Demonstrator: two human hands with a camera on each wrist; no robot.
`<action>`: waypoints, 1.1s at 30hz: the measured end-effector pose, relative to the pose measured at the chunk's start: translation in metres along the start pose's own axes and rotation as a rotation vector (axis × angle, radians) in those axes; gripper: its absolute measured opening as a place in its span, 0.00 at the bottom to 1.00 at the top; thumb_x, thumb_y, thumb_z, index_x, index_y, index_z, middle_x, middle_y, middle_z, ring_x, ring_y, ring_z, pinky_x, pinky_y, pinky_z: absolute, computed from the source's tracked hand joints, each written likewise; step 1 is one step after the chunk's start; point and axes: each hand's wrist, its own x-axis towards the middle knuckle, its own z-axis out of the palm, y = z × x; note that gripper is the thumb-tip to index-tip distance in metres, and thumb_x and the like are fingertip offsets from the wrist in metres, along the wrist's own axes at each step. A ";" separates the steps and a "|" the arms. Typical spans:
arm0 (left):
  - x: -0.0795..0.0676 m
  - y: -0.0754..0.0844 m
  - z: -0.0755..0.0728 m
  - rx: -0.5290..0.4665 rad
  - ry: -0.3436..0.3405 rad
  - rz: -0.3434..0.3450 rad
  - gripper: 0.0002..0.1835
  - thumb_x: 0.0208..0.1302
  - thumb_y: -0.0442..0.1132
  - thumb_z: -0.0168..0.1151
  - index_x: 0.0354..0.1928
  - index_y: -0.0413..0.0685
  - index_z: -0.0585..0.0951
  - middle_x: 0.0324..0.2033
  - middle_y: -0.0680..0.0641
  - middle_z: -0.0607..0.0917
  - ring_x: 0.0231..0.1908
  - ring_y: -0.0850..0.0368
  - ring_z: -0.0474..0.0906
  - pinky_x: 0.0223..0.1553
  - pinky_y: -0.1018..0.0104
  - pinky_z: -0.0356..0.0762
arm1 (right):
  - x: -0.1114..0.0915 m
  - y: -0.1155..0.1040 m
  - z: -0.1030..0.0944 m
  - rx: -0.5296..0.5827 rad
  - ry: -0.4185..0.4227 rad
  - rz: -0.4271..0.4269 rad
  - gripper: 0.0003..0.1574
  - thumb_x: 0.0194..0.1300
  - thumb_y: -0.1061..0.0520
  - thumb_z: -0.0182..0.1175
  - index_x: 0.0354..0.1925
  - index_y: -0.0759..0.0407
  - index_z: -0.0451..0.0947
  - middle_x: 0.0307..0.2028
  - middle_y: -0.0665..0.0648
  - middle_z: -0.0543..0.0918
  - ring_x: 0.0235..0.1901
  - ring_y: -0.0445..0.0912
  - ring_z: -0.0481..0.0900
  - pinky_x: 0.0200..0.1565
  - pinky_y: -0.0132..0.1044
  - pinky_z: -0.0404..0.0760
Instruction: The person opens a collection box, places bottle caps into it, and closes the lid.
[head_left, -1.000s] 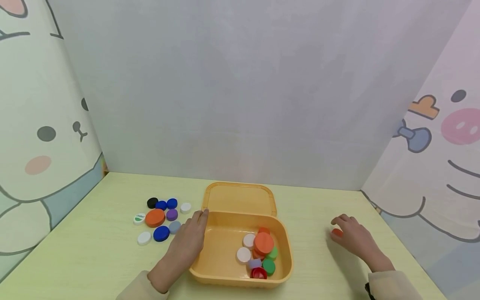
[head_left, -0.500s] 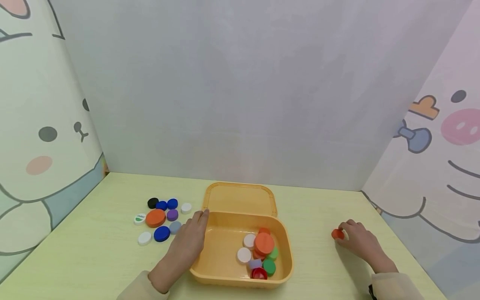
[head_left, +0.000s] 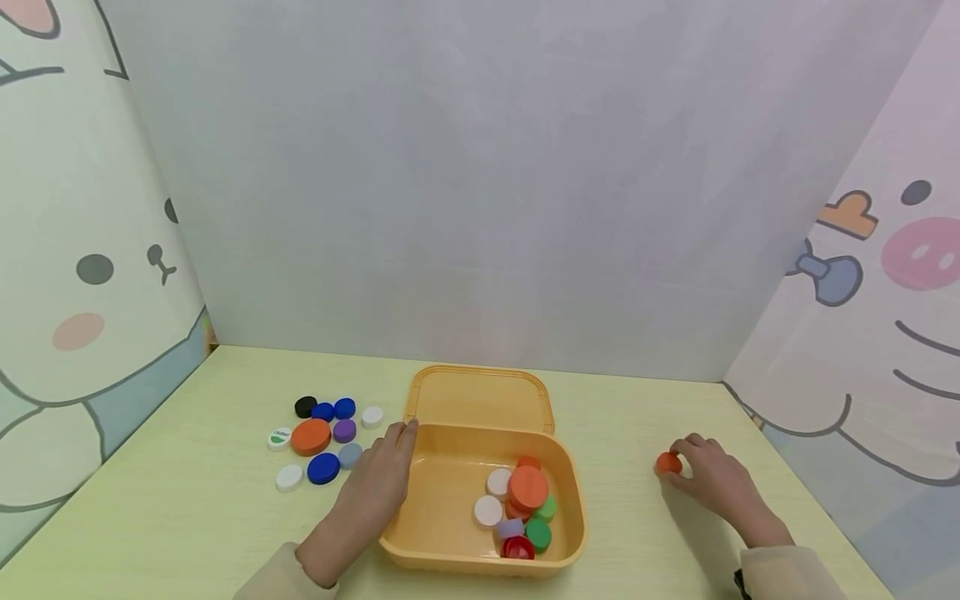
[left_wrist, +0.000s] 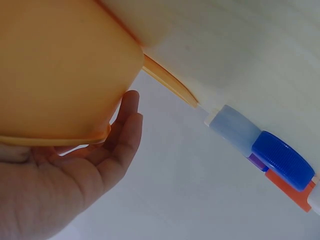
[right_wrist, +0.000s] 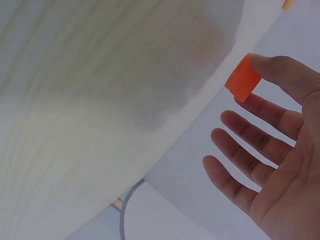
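My left hand (head_left: pixel 378 479) holds the left side of an orange-yellow plastic box (head_left: pixel 442 558), its fingers along the rim. In the left wrist view the left fingers (left_wrist: pixel 131 127) curve beside the box's corner, and part of the thumb is hidden behind the rim. Off to the right, my right hand (head_left: pixel 720 483) pinches an orange bottle cap (right_wrist: pixel 243 77) between thumb and index finger; the other fingers are spread loosely. Inside the box, at its right, lie several caps, among them a large orange cap (head_left: pixel 528 487), a white cap (head_left: pixel 488 512) and a green cap (head_left: pixel 537 534).
Left of the box several loose caps lie on the table (head_left: pixel 150 500), including a large orange cap (head_left: pixel 311 437), a blue cap (head_left: pixel 323 468) and a black cap (head_left: pixel 305 407). The matching lid (head_left: pixel 480 392) lies behind the box. A grey curtain (head_left: pixel 480 208) stands at the back.
My right hand has lowered and its thumb and index finger have come together on the orange cap, which has since shifted slightly left. The left hand and box have stayed in place.
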 end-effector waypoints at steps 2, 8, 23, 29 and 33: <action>0.000 0.000 0.000 0.003 0.003 0.000 0.27 0.61 0.28 0.55 0.63 0.41 0.63 0.55 0.39 0.71 0.43 0.47 0.75 0.44 0.54 0.78 | 0.001 -0.004 -0.001 -0.011 0.029 -0.026 0.18 0.44 0.53 0.70 0.34 0.59 0.76 0.35 0.56 0.78 0.32 0.52 0.74 0.22 0.43 0.72; 0.000 -0.001 0.000 0.010 0.007 0.000 0.27 0.61 0.29 0.55 0.63 0.41 0.64 0.54 0.40 0.71 0.42 0.48 0.76 0.44 0.55 0.78 | 0.005 -0.021 -0.006 -0.052 0.121 -0.104 0.18 0.43 0.54 0.71 0.33 0.58 0.77 0.34 0.54 0.79 0.30 0.49 0.74 0.23 0.39 0.72; -0.001 -0.002 0.000 0.011 0.023 0.015 0.27 0.60 0.29 0.56 0.62 0.40 0.64 0.54 0.39 0.71 0.41 0.48 0.75 0.43 0.56 0.79 | 0.011 -0.086 -0.031 -0.099 0.208 -0.279 0.20 0.41 0.51 0.72 0.33 0.56 0.77 0.36 0.52 0.78 0.33 0.47 0.73 0.24 0.35 0.69; 0.000 -0.001 -0.001 0.000 0.011 0.007 0.27 0.61 0.29 0.56 0.63 0.41 0.64 0.54 0.40 0.71 0.42 0.48 0.75 0.43 0.56 0.79 | 0.011 -0.111 -0.038 -0.124 0.219 -0.320 0.20 0.42 0.49 0.72 0.34 0.54 0.77 0.37 0.52 0.77 0.36 0.47 0.74 0.26 0.36 0.72; 0.000 0.000 -0.001 0.000 0.007 0.006 0.28 0.60 0.29 0.56 0.63 0.41 0.63 0.54 0.40 0.71 0.42 0.48 0.75 0.43 0.56 0.78 | 0.009 -0.125 -0.039 -0.134 0.234 -0.360 0.21 0.42 0.48 0.72 0.35 0.51 0.76 0.38 0.50 0.78 0.36 0.46 0.74 0.28 0.36 0.73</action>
